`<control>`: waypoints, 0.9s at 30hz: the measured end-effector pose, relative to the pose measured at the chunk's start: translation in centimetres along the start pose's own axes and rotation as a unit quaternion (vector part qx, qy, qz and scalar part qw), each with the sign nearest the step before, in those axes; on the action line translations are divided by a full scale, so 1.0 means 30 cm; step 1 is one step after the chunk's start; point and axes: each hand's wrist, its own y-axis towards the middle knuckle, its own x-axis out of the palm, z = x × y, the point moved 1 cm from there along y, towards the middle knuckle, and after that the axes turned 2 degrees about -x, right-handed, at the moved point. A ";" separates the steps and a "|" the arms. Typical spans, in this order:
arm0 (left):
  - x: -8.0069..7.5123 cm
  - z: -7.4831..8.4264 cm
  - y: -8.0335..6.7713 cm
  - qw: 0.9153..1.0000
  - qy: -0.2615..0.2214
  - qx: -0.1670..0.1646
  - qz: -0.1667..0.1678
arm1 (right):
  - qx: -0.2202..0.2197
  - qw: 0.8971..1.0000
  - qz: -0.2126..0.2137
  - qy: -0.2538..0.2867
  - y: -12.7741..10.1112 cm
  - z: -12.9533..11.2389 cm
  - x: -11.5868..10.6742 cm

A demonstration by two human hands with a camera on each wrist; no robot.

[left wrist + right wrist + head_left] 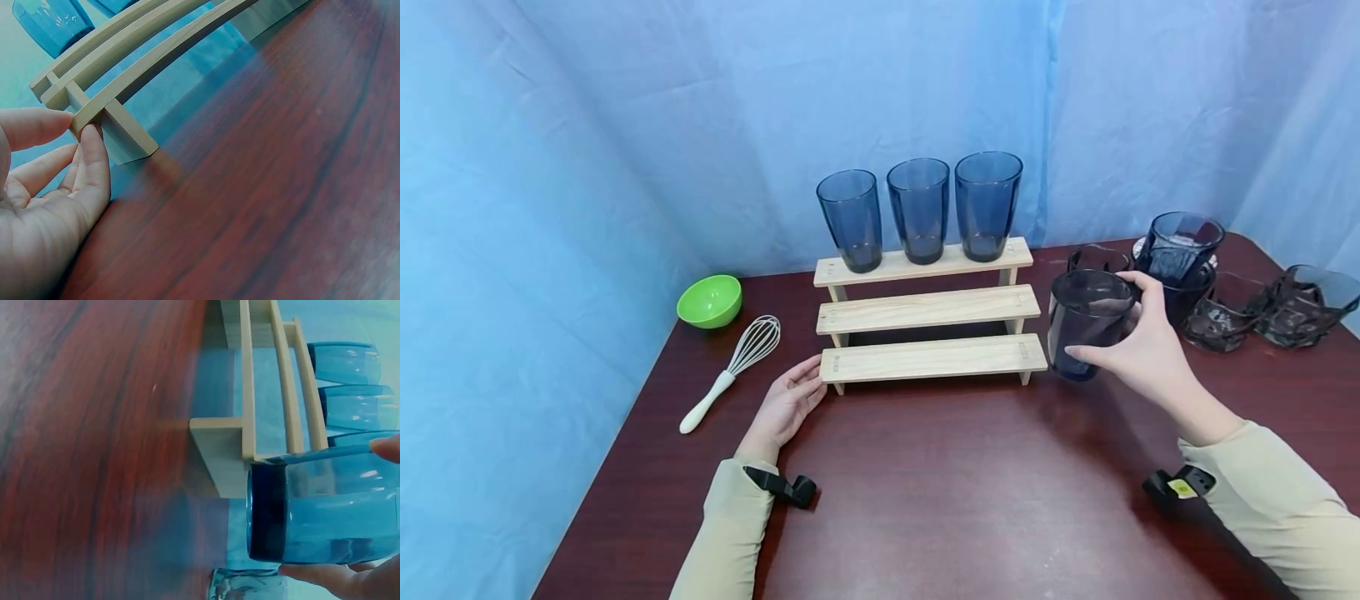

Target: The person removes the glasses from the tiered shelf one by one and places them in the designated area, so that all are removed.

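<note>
My left hand [784, 408] pinches the left end of the lowest step of a three-tier wooden rack [932, 358]. The left wrist view shows fingers and thumb on either side of the board's end [94, 111]. Tinted blue drinking glass [1084, 325] is what my right hand [1150, 354] grips, thumb on the near side and fingers at the far side. It is upright, just right of the rack's lower tiers; in the right wrist view the glass [337, 509] overlaps the rack's end. Three like glasses [920, 212] stand in a row on the top tier.
At the right back are a blue glass [1183, 246] above another dark glass and several short, wavy-sided glasses [1303, 308]. On the left, a green bowl [709, 302] sits behind a whisk [730, 375]. Blue curtains [625, 167] hang behind and beside the dark red table [955, 500].
</note>
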 end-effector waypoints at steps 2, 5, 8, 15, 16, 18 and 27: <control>0.000 0.000 0.001 1.000 0.004 0.002 -0.002 | 0.014 1.000 -0.001 -0.010 0.004 0.005 -0.003; 0.000 0.001 0.001 1.000 0.006 0.003 -0.001 | 0.033 0.999 -0.003 -0.030 0.012 0.021 -0.002; 0.000 0.004 -0.002 1.000 0.008 0.004 -0.003 | 0.045 0.998 -0.006 -0.037 0.023 0.044 0.004; 0.003 0.005 -0.002 1.000 0.001 -0.003 0.003 | 0.061 0.997 -0.014 -0.034 0.046 0.080 0.023; 0.004 0.005 -0.002 1.000 0.003 -0.003 0.003 | 0.063 0.997 -0.014 -0.032 0.049 0.082 0.026; 0.003 0.006 -0.001 1.000 0.008 -0.003 0.002 | 0.068 0.997 -0.015 -0.032 0.057 0.085 0.031; 0.007 0.010 -0.002 1.000 0.011 -0.007 0.004 | 0.073 0.997 -0.015 -0.023 0.078 0.087 0.038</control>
